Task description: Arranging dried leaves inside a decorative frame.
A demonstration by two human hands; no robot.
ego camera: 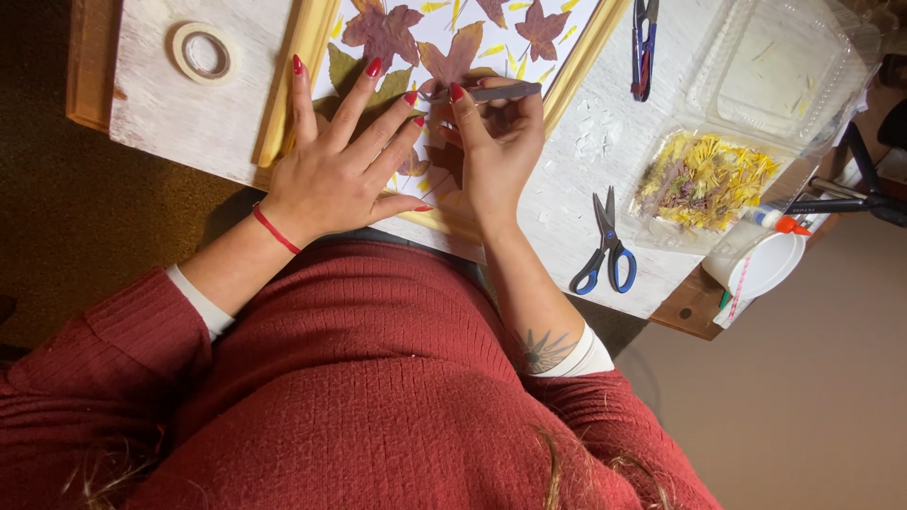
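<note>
Red sweater sleeves lead to my hands: left hand [331, 175] spread flat on pressed leaves [452, 59] inside the wooden frame [300, 57] at the bench's near edge, right hand [496, 142] pinching grey tweezers [491, 92]. Brittle leaves could crack under pressure.
</note>
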